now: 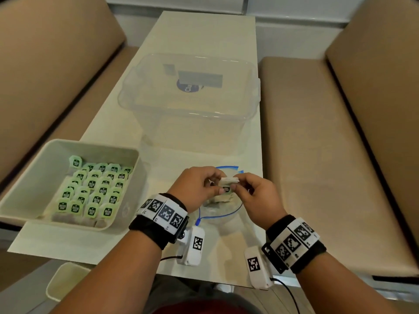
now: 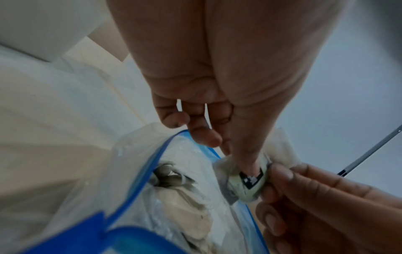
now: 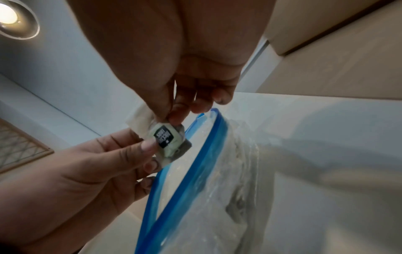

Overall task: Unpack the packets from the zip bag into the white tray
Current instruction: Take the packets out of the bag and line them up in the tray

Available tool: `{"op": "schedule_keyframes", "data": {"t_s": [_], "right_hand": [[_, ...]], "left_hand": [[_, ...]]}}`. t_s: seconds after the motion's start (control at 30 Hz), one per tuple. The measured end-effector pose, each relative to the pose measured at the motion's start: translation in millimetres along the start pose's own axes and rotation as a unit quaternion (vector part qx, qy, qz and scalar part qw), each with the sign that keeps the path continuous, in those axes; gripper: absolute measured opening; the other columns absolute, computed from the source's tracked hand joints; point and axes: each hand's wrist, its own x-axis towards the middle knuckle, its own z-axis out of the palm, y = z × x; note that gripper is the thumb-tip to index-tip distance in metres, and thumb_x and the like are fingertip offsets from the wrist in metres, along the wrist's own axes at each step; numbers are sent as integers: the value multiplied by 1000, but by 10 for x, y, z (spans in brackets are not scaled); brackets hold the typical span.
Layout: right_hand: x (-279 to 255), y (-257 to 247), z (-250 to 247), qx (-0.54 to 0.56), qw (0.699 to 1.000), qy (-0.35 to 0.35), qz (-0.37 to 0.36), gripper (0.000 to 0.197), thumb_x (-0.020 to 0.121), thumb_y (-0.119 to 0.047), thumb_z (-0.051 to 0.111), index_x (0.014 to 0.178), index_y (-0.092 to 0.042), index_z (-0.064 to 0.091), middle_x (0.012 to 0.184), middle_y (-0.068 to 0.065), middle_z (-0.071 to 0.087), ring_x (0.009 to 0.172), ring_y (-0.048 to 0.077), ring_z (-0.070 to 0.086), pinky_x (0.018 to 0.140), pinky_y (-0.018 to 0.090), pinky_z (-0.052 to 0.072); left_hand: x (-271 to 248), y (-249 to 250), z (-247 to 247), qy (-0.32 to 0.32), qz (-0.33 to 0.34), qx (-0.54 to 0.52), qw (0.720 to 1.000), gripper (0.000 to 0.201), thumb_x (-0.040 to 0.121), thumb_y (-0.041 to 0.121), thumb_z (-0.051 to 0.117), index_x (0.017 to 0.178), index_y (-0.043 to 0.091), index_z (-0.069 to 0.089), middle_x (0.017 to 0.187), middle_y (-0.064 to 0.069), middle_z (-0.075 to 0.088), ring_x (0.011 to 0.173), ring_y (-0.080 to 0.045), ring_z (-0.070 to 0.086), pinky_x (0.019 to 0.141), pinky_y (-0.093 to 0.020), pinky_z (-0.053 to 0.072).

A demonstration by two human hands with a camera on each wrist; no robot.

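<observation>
A clear zip bag [image 1: 223,211] with a blue seal [image 2: 139,182] [image 3: 195,159] lies open on the table in front of me, with pale packets [image 2: 185,194] still inside. Above its mouth both hands pinch one small packet [image 1: 227,185] [image 2: 248,182] [image 3: 168,139] with a pale green tag and black label. My left hand [image 1: 197,186] holds it from the left with thumb and fingers, and my right hand [image 1: 251,191] pinches it from the right. The white tray [image 1: 34,184] sits to the left, holding several rows of green-tagged packets [image 1: 93,193].
A large clear plastic tub [image 1: 190,103] stands on the table [image 1: 204,35] just beyond the bag. Tan bench cushions [image 1: 317,143] flank the table on both sides. A small pale container [image 1: 65,282] sits low beyond the table's near left corner.
</observation>
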Motion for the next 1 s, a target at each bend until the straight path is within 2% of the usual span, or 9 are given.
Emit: {"op": "schedule_keyframes", "data": {"t_s": [0.17, 0.3, 0.47, 0.63, 0.7, 0.8, 0.87, 0.93, 1.0], "right_hand": [[24, -52, -9, 20, 1000, -5, -1, 21, 84, -15, 75, 87, -34, 66, 90, -13, 68, 66, 8, 55, 65, 19, 46], [45, -69, 4, 61, 998, 9, 24, 27, 82, -9, 76, 81, -34, 66, 82, -10, 70, 69, 12, 61, 68, 24, 52], [79, -72, 24, 103, 993, 21, 49, 16, 89, -5, 68, 87, -20, 62, 82, 4, 71, 72, 18, 68, 68, 35, 57], [87, -92, -27, 99, 993, 28, 59, 13, 91, -12, 67, 84, -20, 60, 72, 13, 71, 67, 26, 70, 69, 45, 59], [109, -87, -58, 109, 991, 34, 73, 14, 93, -8, 63, 85, -17, 55, 69, 8, 71, 67, 24, 71, 72, 45, 58], [165, -86, -87, 151, 985, 28, 82, 22, 94, 5, 53, 92, -16, 49, 85, -2, 64, 68, 25, 72, 70, 38, 58], [203, -102, -79, 161, 983, 17, 89, 31, 92, 12, 46, 101, -18, 50, 101, 2, 56, 71, 26, 73, 75, 37, 60], [234, -124, -53, 170, 981, 4, 95, 33, 91, 13, 46, 102, -17, 55, 104, 6, 61, 76, 28, 74, 80, 40, 60], [253, -152, -8, 195, 976, -7, 99, 25, 92, 12, 52, 96, -12, 59, 95, 10, 69, 81, 29, 74, 81, 40, 59]], "left_hand": [[-36, 20, 10, 9, -3, 22, 1000, 12, 81, 32, 76, 80, 36, 65, 76, 12, 64, 67, -3, 55, 63, -11, 42], [-49, 28, 35, 6, -20, -22, 1000, 13, 83, 31, 75, 91, 26, 67, 81, 6, 72, 76, -9, 66, 73, -24, 53], [-67, 28, 11, -26, -26, -63, 997, 36, 82, 17, 76, 108, 32, 56, 85, 9, 75, 72, -9, 69, 73, -30, 57], [-26, -65, -13, 13, -52, -58, 997, 31, 79, 14, 78, 104, 28, 64, 82, 7, 75, 69, -11, 72, 79, -37, 58], [-3, -118, -23, 39, -61, -50, 996, 30, 79, 16, 77, 104, 29, 65, 83, 7, 75, 68, -9, 71, 81, -37, 57], [9, -126, -63, 61, -62, -57, 995, 36, 86, 15, 69, 114, 34, 54, 82, 3, 74, 65, -10, 71, 80, -32, 55], [11, -102, -99, 58, -56, -59, 995, 40, 91, 15, 63, 117, 37, 43, 77, -1, 74, 63, -11, 72, 76, -28, 53], [25, -94, -111, 51, -45, -74, 995, 28, 94, 13, 59, 109, 34, 48, 74, -1, 73, 61, -14, 72, 70, -30, 54], [50, -101, -113, 47, -36, -89, 994, 14, 96, 17, 58, 99, 30, 62, 75, 2, 72, 63, -15, 72, 66, -27, 52]]}}
